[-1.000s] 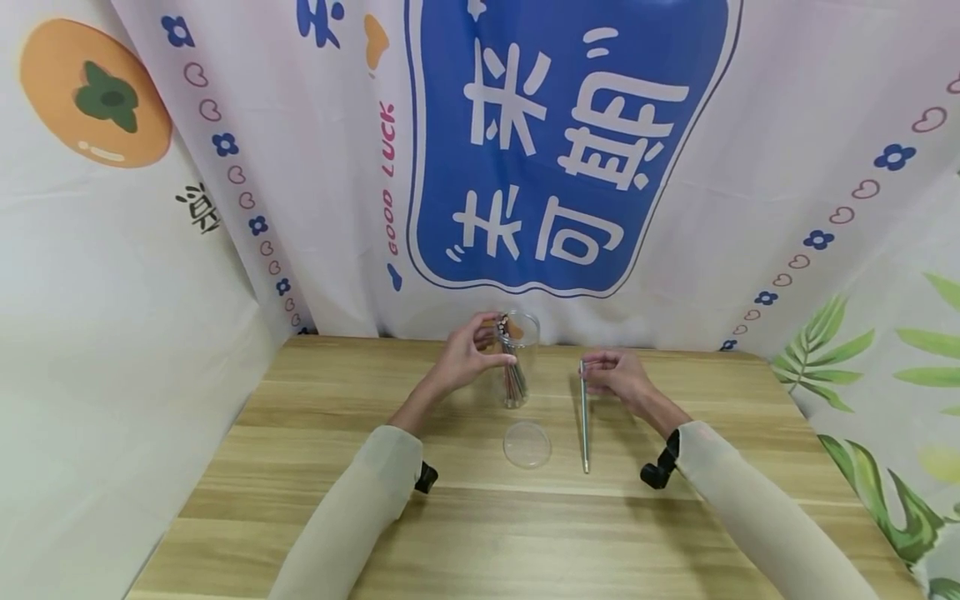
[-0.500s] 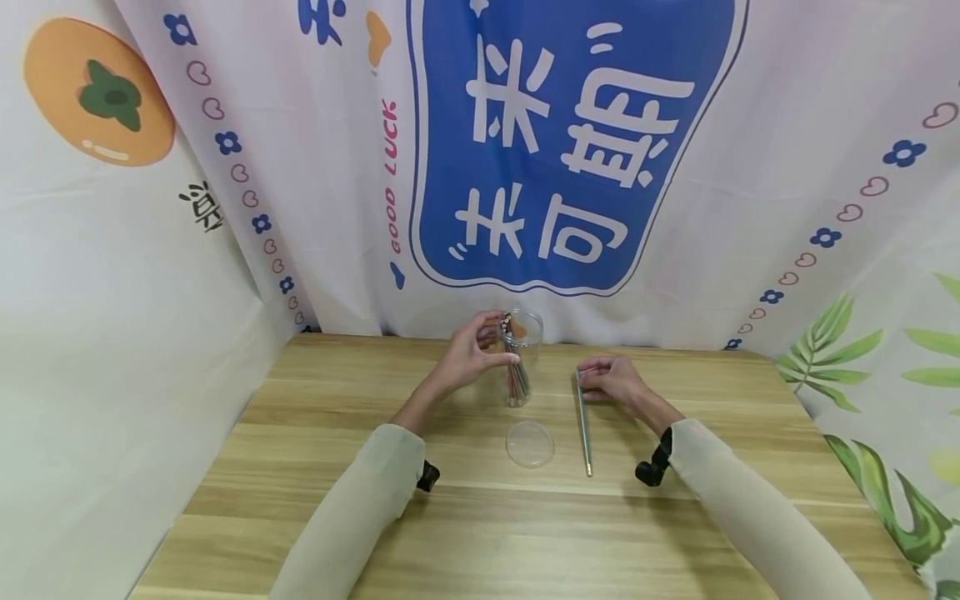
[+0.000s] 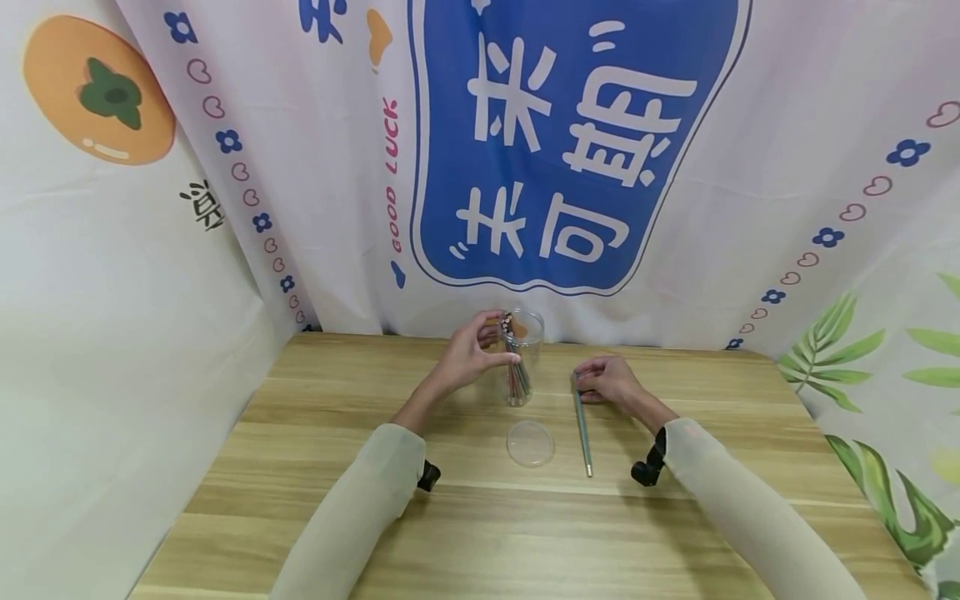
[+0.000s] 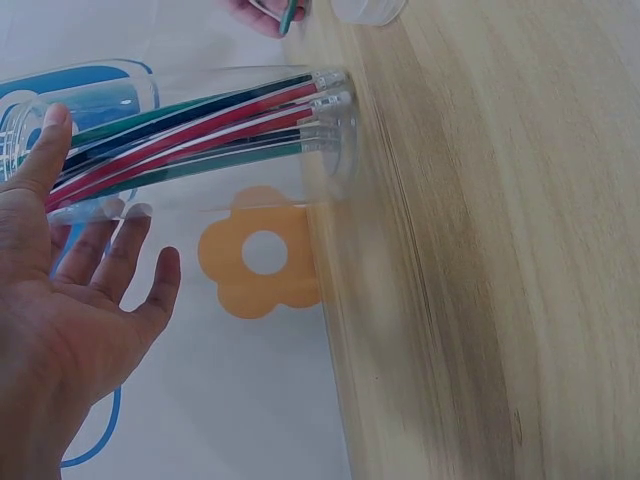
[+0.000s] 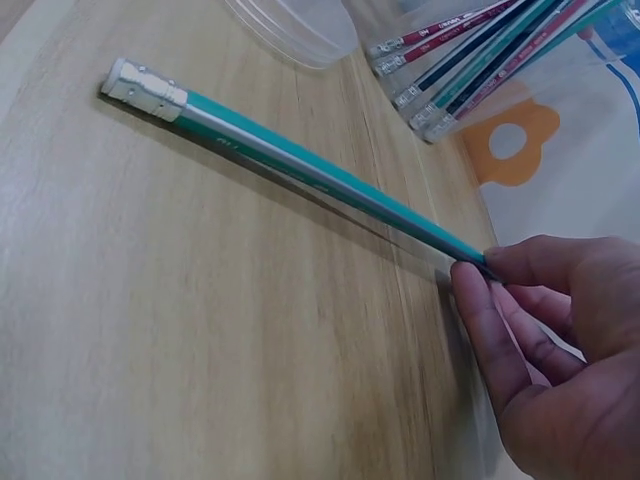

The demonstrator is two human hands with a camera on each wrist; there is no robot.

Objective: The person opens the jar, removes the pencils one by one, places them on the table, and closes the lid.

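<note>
Near the table's back edge, my left hand (image 3: 467, 357) holds an upright clear plastic jar (image 3: 534, 354), thumb on one side near the rim and fingers on the other. Several red, green and dark blue pencils (image 4: 190, 135) lean inside it, eraser ends down, as the left wrist view shows. To the jar's right, my right hand (image 3: 611, 382) pinches a green pencil (image 5: 310, 175) between thumb and fingers at its far end. Its white-tipped eraser end points back toward me, low over the wood. The pinching fingers hide the pencil's other tip.
A round clear lid (image 3: 530, 443) lies flat on the wooden table (image 3: 480, 533), in front of the jar and left of the green pencil. A printed curtain (image 3: 352, 167) hangs right behind the table's back edge.
My right hand has shifted slightly left and lower with the green pencil, whose far end has come down toward the table. My left hand still holds the jar in place.
</note>
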